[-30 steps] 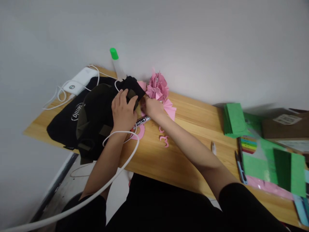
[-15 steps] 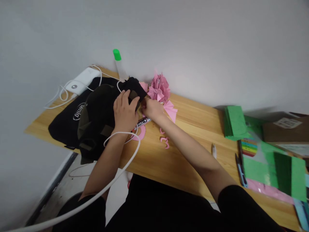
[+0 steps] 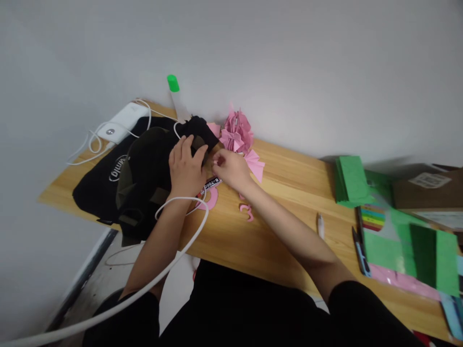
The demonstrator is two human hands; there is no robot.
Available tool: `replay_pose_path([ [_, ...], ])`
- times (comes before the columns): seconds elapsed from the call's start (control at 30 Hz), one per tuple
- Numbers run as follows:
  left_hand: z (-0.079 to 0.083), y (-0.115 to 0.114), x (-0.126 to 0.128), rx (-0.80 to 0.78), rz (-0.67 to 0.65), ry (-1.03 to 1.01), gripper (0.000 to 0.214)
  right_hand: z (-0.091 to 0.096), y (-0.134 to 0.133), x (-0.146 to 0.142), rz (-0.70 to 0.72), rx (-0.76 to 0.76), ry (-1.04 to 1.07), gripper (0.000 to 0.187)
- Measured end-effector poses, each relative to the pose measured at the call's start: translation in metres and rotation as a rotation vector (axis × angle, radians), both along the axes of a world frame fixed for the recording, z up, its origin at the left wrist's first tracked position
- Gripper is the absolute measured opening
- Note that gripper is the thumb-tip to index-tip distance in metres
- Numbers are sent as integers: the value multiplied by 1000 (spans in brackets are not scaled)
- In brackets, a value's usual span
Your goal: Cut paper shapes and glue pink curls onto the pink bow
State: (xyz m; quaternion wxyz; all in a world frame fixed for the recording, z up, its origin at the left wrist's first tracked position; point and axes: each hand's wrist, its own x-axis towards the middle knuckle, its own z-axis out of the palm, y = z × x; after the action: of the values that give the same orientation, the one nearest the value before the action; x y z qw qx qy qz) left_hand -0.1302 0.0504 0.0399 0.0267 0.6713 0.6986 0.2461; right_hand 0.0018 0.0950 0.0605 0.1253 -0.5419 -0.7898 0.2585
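My left hand [image 3: 186, 168] lies with fingers spread on a black and olive fabric bag [image 3: 148, 164]. Just to its right, my right hand [image 3: 233, 168] is closed in a pinch. A bit of pink shows at its fingertips, too small to make out. Below the hands is a black-labelled B-7000 glue tube [image 3: 212, 182], partly covered by my left hand. A curved pink cutout [image 3: 210, 198] lies beside the tube, and a smaller curly pink cutout [image 3: 247, 212] sits near my right forearm. Behind my right hand stand folded pink paper flowers [image 3: 238, 130], with a pleated pink paper fan [image 3: 255, 164] next to them.
A white power bank [image 3: 125, 120] with a looped cable lies at the far left, and a green-capped tube [image 3: 173, 84] stands behind the bag. A white cable [image 3: 181, 255] crosses my left forearm. Rightward are a pen [image 3: 320, 225], a craft knife [image 3: 360, 253], green paper [image 3: 352, 180] and a cardboard box [image 3: 428, 190].
My right hand's fingers have turned and lifted slightly, so the pinch now shows more plainly. My left hand stays on the bag. The view has shifted a little.
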Motion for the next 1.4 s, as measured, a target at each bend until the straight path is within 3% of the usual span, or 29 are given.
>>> replay_pose_path([
  [0.17,4,-2,3,-13,21,6,52,7,-37,69,-88,-71,151,15],
  [0.27,9,-10,18,41,-32,22,46,-2,-62,119,-193,-98,157,11],
  [0.33,10,-18,33,9,-196,28,37,-12,-77,143,-244,-116,145,10],
  [0.43,4,-27,55,-198,-589,17,27,-27,-95,160,-287,-116,113,11],
  [0.5,-2,-30,63,-259,-668,16,28,-32,-103,162,-299,-101,88,11],
  [0.73,-5,-35,66,-319,-592,61,21,-25,-121,155,-338,-87,-32,16],
  [0.9,1,-49,72,-441,-528,-82,18,-18,-132,141,-315,-162,-97,17],
  [1.07,-3,-65,82,-503,-450,-203,14,-18,-135,125,-234,-271,-107,14],
  [1.4,-9,-78,83,-490,-232,-378,11,-20,-133,106,-244,-360,-136,22],
])
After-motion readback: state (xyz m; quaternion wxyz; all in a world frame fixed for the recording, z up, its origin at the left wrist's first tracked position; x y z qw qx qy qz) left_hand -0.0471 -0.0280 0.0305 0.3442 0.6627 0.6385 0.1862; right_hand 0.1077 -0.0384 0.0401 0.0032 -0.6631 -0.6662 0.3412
